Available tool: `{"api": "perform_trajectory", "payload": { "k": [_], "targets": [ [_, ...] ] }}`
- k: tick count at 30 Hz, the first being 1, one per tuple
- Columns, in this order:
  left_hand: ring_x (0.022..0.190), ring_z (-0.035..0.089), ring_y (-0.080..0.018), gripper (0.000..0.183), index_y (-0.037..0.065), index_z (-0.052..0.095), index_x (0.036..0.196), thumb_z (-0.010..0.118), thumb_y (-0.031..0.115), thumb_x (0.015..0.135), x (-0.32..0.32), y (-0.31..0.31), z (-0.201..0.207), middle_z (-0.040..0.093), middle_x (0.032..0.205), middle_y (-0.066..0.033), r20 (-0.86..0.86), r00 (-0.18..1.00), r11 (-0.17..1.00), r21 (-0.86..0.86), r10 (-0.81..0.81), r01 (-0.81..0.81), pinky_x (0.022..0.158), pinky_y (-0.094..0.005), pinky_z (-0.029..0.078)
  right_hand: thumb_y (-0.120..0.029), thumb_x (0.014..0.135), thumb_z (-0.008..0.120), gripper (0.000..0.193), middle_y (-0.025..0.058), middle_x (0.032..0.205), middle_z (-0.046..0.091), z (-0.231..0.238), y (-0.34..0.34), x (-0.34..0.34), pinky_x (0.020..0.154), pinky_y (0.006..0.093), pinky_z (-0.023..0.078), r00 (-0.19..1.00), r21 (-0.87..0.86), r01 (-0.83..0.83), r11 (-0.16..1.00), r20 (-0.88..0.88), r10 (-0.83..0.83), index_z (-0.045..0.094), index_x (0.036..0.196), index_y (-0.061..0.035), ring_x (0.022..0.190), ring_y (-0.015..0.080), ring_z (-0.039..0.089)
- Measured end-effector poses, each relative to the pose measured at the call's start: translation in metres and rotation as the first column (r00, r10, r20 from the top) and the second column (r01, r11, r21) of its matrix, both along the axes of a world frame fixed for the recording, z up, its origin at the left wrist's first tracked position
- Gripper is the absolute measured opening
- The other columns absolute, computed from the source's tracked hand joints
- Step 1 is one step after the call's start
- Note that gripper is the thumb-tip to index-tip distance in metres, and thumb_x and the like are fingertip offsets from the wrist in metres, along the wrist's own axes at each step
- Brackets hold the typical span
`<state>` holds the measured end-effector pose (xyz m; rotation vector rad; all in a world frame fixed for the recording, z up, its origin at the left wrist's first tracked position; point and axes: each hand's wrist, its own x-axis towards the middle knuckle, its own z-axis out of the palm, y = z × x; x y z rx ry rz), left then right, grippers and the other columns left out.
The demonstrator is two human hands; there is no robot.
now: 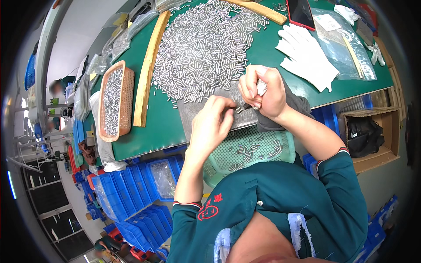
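My left hand [213,122] is over the near edge of a grey plate [187,117], its fingers curled inward. What those fingers hold, if anything, is hidden. A few short metal pins [239,110] lie just beyond its thumb and forefinger. To the right, my right hand [266,91] is closed in a fist around a white-wrapped thing [262,87], whose lower end I cannot make out. A large heap of short shiny metal pins [201,52] spreads across the table behind both hands. Below them, a green perforated basket [212,168] holds scattered pins.
Wooden strips [151,65] border the heap on the green table [171,140]. At left stands a tan basket [127,105] of pins. White gloves [305,55], a red-edged tablet [300,13] and plastic bags lie right. Dark cloth [291,94] is beside my right wrist; blue bins [127,186] stand below left.
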<state>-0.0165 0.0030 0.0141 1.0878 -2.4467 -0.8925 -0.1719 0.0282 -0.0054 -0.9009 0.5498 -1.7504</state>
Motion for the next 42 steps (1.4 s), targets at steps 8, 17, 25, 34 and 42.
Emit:
{"api": "perform_trajectory", "payload": {
  "k": [8,17,25,34,42],
  "targets": [
    [0.063,0.057,-0.0213,0.011,0.005,0.054,0.076,0.064,0.01,0.073,-0.003,0.006,-0.013,0.052,0.072,-0.007,-0.017,1.0,0.995,-0.098,0.025,-0.026,0.057,-0.0322,0.045,-0.026,0.087,0.031,0.04,0.0039,0.048,0.043,-0.005,0.001,0.0,0.034,0.021,0.024,0.996,0.0,-0.086,0.996,0.014,0.086,0.043,0.057,-0.0021,0.035,0.006,0.03],
    [0.063,0.055,-0.0215,0.011,0.005,0.054,0.073,0.064,0.009,0.072,-0.002,0.007,-0.016,0.051,0.069,-0.0065,-0.036,0.998,0.992,-0.117,0.049,-0.053,0.055,-0.0327,0.044,-0.025,0.086,0.031,0.039,0.0039,0.048,0.042,-0.004,0.002,0.002,0.035,0.0213,0.024,0.996,-0.016,-0.075,0.997,0.047,0.076,0.042,0.057,-0.0022,0.035,0.0066,0.031],
    [0.063,0.055,-0.022,0.011,0.005,0.054,0.072,0.065,0.009,0.071,-0.002,0.008,-0.016,0.051,0.069,-0.0066,-0.025,0.999,0.984,-0.175,0.025,-0.029,0.055,-0.0325,0.044,-0.027,0.083,0.038,0.04,0.0047,0.046,0.041,-0.004,0.006,0.01,0.038,0.024,0.026,0.967,-0.145,0.005,0.989,-0.25,-0.042,0.04,0.051,-0.0029,0.04,0.0094,0.034],
    [0.06,0.054,-0.0205,0.01,0.006,0.057,0.073,0.065,0.01,0.071,-0.001,0.005,-0.016,0.05,0.068,-0.0057,-0.066,0.997,0.996,-0.081,0.035,-0.041,0.054,-0.0317,0.043,-0.026,0.087,0.03,0.038,0.0024,0.042,0.033,-0.002,0.003,0.005,0.032,0.0224,0.021,1.0,-0.008,0.021,1.0,0.015,-0.021,0.036,0.055,-0.0057,0.034,0.0075,0.024],
    [0.061,0.053,-0.0209,0.011,0.005,0.056,0.072,0.065,0.011,0.071,-0.001,0.004,-0.013,0.049,0.068,-0.0059,-0.03,0.999,0.994,-0.108,0.017,-0.02,0.055,-0.0319,0.043,-0.028,0.086,0.032,0.039,0.0031,0.042,0.035,-0.002,0.006,0.009,0.034,0.0224,0.023,0.988,-0.077,0.052,0.996,-0.144,-0.062,0.036,0.055,-0.0053,0.035,0.008,0.027]
  ]
}}
